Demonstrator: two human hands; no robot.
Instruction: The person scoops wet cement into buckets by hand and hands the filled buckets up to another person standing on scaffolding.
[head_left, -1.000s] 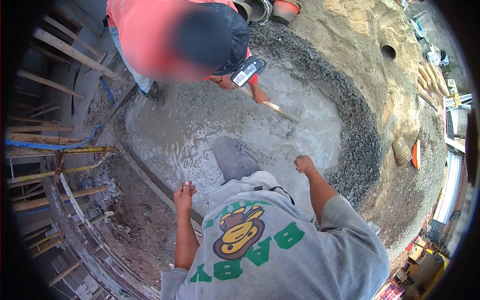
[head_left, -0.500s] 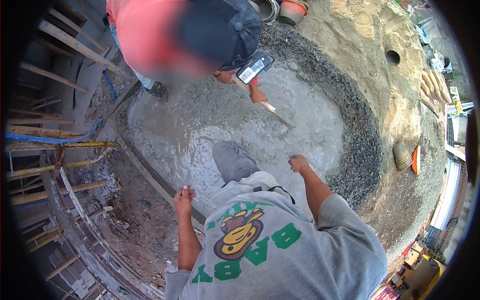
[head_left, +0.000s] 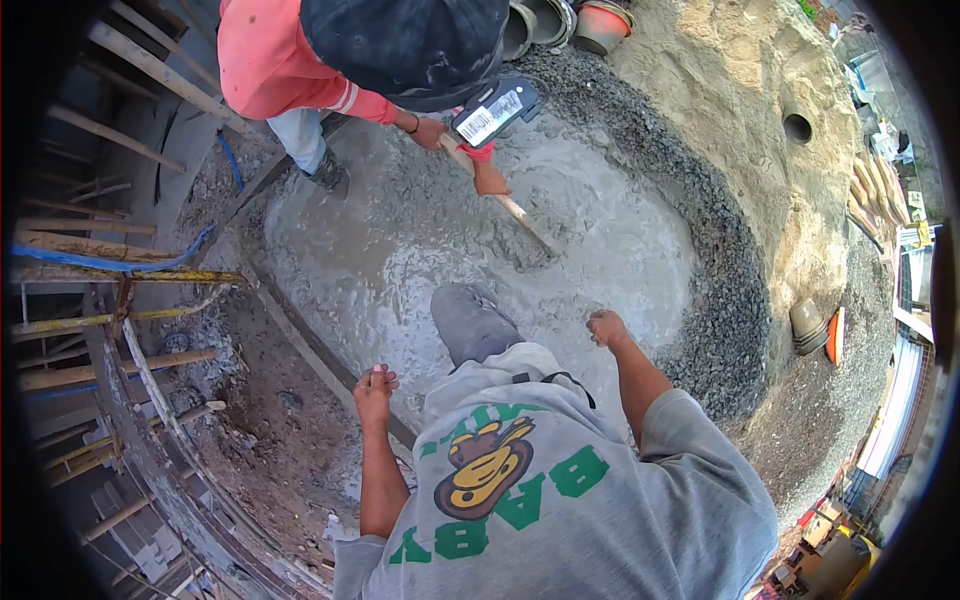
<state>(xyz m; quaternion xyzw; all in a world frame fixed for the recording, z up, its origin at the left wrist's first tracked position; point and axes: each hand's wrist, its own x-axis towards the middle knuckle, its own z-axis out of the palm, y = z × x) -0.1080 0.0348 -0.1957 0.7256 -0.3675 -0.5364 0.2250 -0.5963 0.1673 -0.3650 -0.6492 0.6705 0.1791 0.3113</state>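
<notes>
My left hand [head_left: 374, 391] hangs in the air near a long wooden board [head_left: 300, 335] that edges the wet mix. Its fingers are half curled, slightly apart, with nothing in them. Over the grey wet concrete [head_left: 620, 240] hovers my right hand [head_left: 606, 328], also empty, its fingers loosely bent. My trouser leg [head_left: 470, 325] stands in the mix, the foot hidden. Across from me a co-worker in a red top [head_left: 270, 60] and dark cap bends forward. Both their hands grip a wooden-handled tool [head_left: 520, 215]; its head is hidden in the concrete.
Dark gravel [head_left: 720, 230] rings the mix, with a sand heap [head_left: 740, 80] behind it. Buckets [head_left: 603, 25] stand at the top, and stacked buckets [head_left: 808, 325] lie at the right. Bamboo poles and timber [head_left: 120, 375] crowd the left side. A phone-like device [head_left: 490, 115] hangs below the co-worker's cap.
The co-worker's tool and hands have shifted slightly left and toward me through the mix. Their head has moved too. My hands hold almost the same pose; the view has shifted slightly.
</notes>
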